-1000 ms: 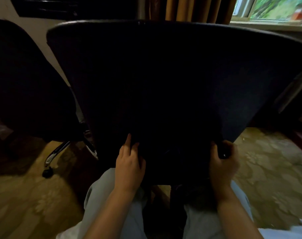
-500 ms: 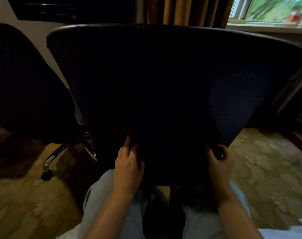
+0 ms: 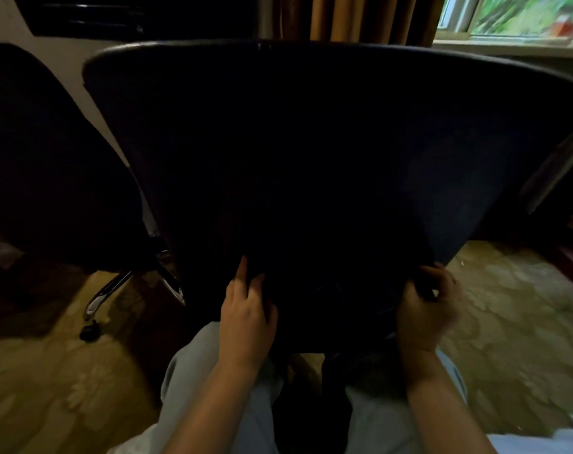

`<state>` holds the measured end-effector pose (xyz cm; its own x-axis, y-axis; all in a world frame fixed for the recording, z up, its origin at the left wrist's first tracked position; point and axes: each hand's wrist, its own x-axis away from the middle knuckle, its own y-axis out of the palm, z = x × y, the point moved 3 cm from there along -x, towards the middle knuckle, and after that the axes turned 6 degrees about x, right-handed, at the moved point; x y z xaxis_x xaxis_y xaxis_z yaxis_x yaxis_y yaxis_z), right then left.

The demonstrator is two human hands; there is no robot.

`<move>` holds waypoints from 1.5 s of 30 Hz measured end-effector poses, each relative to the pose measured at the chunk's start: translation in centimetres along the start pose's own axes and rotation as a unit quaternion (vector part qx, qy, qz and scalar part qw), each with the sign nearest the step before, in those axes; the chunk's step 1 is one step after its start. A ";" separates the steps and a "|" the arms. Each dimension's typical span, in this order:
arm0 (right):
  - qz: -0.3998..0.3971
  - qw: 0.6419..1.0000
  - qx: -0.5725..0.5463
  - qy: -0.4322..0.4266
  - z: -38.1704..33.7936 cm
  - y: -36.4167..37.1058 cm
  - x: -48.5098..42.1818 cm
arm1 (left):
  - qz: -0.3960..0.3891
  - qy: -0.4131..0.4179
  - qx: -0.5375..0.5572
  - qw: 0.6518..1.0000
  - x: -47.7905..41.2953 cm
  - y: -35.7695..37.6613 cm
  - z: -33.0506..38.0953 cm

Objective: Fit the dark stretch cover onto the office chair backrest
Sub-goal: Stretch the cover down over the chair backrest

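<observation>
Cover sits over the backrest, dead centre in front of you, and is dark across the whole face from the top rim down to the lower hem. Both your hands are at that hem.

Left hand: back of the hand faces you, at the hem left of centre. The index finger lies straight up on the fabric. The other fingertips are bent and lost in the dark cloth, so I cannot tell whether you have any of it pinched.

Right hand: at the bottom right corner, fingers curled tight round a bunch of the cover's edge.

Your knees in light trousers are just below the hem. A second dark chair stands just left, with its chrome leg and caster on the patterned floor. Curtain and window are behind the backrest.
</observation>
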<state>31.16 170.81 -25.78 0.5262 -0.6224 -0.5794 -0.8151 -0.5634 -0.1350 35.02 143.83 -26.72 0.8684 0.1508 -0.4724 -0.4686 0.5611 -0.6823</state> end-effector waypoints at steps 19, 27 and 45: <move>-0.007 0.979 -0.048 0.197 0.8 0.2 -0.9 | 0.010 -0.003 -0.008 1.000 0.0 -0.4 -0.3; -0.098 0.994 0.008 0.042 -2.7 2.5 2.5 | 0.008 0.005 -0.015 1.000 0.1 -0.4 -0.5; 0.005 0.985 -0.059 0.164 0.5 1.5 -0.4 | 0.017 -0.006 0.007 1.000 0.1 -0.4 -0.1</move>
<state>29.61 170.47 -26.17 0.5833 -0.7597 -0.2875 -0.7976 -0.6027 -0.0256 35.30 143.55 -26.53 0.8536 0.1798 -0.4890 -0.4961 0.5670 -0.6576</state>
